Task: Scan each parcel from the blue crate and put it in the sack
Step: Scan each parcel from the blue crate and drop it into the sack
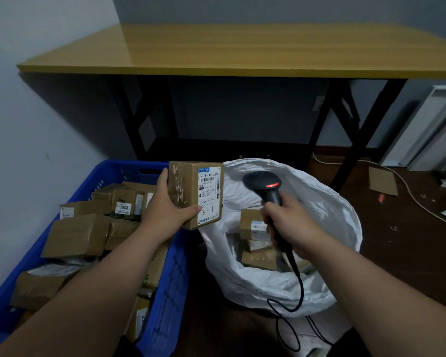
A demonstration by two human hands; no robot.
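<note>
My left hand [165,210] grips a brown cardboard parcel [188,186] with a white shipping label, held upright above the gap between crate and sack. My right hand [291,222] holds a black corded barcode scanner [265,186]; its head shows a red light and is turned toward the parcel's label, a short way to its right. The blue crate [170,287] at lower left holds several cardboard parcels. The white sack [327,210] stands open at centre right, with a few parcels inside.
A yellow-topped table [242,52] with black legs stands behind crate and sack. A white wall runs along the left. On the dark floor at right lie a cardboard scrap [382,180], a white cable [420,202] and white panels [428,130] leaning on the wall.
</note>
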